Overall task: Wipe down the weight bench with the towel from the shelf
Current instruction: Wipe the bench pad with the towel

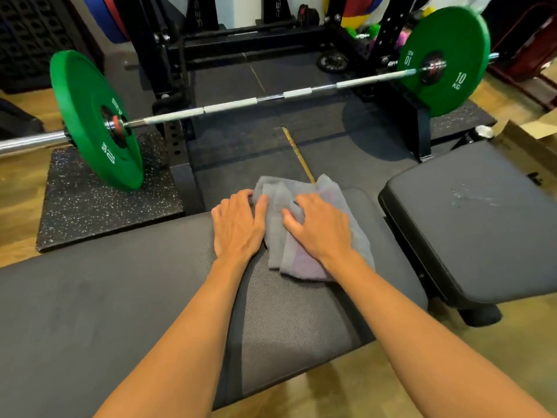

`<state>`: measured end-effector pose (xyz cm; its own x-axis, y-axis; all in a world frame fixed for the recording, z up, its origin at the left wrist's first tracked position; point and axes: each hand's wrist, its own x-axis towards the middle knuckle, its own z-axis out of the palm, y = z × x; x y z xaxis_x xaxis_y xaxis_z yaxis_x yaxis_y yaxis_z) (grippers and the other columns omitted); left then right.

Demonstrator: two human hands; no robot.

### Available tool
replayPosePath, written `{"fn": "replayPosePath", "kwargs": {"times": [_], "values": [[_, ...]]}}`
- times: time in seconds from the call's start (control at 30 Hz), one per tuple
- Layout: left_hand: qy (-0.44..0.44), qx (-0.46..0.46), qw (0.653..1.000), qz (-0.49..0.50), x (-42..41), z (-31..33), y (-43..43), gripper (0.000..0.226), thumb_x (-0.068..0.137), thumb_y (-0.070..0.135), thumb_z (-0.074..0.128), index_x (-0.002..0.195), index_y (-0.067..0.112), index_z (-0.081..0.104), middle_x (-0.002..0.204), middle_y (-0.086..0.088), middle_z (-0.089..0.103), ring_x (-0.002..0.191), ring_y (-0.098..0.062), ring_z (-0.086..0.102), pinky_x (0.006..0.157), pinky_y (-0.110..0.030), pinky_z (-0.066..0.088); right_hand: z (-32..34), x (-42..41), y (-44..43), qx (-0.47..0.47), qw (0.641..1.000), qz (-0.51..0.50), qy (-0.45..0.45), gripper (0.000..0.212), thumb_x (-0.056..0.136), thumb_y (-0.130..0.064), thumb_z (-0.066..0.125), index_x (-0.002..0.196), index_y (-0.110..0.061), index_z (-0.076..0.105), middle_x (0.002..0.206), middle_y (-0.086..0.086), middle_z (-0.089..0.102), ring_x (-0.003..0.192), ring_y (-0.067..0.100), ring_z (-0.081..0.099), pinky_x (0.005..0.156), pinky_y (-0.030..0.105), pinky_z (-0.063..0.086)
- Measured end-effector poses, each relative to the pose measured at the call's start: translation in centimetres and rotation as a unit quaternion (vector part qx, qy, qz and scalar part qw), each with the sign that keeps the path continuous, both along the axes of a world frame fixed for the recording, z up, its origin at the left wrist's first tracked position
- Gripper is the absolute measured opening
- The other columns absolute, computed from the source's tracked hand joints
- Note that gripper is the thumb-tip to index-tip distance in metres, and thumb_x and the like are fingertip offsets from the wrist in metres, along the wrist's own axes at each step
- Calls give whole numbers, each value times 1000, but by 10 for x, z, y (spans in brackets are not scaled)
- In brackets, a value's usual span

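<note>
A grey towel (280, 233) lies crumpled on the far edge of the black weight bench's long pad (120, 297), partly hanging over it. My left hand (238, 224) rests flat on the pad, its fingers gripping the towel's left edge. My right hand (322, 227) presses on the towel's middle with fingers curled into the cloth. To the right is the bench's separate seat pad (470, 224), with wet droplets on its surface.
Beyond the bench, a barbell (271, 98) with green 10 kg plates (96, 122) rests on the floor in front of a black rack (174, 86). Black rubber mats cover the floor there. A cardboard piece (530, 128) lies at right on the wooden floor.
</note>
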<state>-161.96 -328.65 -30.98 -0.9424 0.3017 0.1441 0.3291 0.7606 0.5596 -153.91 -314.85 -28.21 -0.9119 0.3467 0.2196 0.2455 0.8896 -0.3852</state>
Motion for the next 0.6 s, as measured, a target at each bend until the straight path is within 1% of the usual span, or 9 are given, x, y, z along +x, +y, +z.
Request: {"fn": "replayPosePath", "kwargs": {"times": [0.07,0.13,0.17,0.27,0.37,0.43,0.47,0.53,0.6], "values": [[21,-48,998,-19,2,-2,-1,53,95,54,26,119,19,58,113,-6,63,103,-28,52,94,-41,33,3,53,-1,7,1000,12,-6,29,84,-51,50,78,-23,52,82,-4,60,78,23,61,52,35,40],[55,-133,988,-59,4,0,2,55,95,55,27,119,18,60,110,-10,63,98,-33,53,89,-44,34,6,102,1,17,1000,19,-8,29,84,-51,51,76,-23,52,75,-5,56,71,20,59,48,33,39],[57,-153,983,-81,4,2,5,54,96,56,29,120,17,60,110,-10,63,97,-34,54,88,-44,35,6,121,2,20,1000,22,-9,28,84,-50,53,75,-23,52,72,-6,54,67,18,58,47,30,37],[40,-156,976,-145,2,6,29,53,98,53,30,128,17,55,120,-9,62,104,-34,54,91,-42,34,6,146,6,42,999,32,12,26,83,-46,57,72,-22,57,67,-8,51,58,10,51,46,20,29],[17,-126,978,-163,3,10,59,52,99,53,25,126,21,56,121,-5,62,107,-29,52,92,-41,34,3,124,11,55,998,13,40,31,82,-44,56,67,-18,58,63,-5,53,55,15,53,40,29,36],[14,-96,985,-142,1,7,69,57,98,53,17,115,23,62,111,-2,65,98,-25,52,87,-40,35,1,92,19,51,997,-26,58,32,81,-44,54,65,-16,57,61,-3,54,54,19,54,41,29,33],[19,-83,987,-133,-1,4,70,62,95,52,10,108,23,63,104,-2,65,89,-23,49,82,-38,33,-1,72,24,50,995,-52,68,32,80,-44,54,64,-16,55,61,-3,54,53,20,53,42,27,30],[38,-62,989,-128,-5,-3,71,63,91,48,2,98,23,59,93,-3,64,78,-20,41,73,-34,25,-8,29,38,41,991,-99,85,29,80,-43,54,63,-20,47,61,-3,55,54,21,54,47,26,26],[28,-36,993,-110,-7,-7,71,58,93,47,7,103,19,57,93,-7,66,77,-24,46,72,-36,28,-12,-10,52,22,990,-110,85,29,81,-43,56,64,-27,39,62,-4,56,58,21,55,51,27,26]]}}
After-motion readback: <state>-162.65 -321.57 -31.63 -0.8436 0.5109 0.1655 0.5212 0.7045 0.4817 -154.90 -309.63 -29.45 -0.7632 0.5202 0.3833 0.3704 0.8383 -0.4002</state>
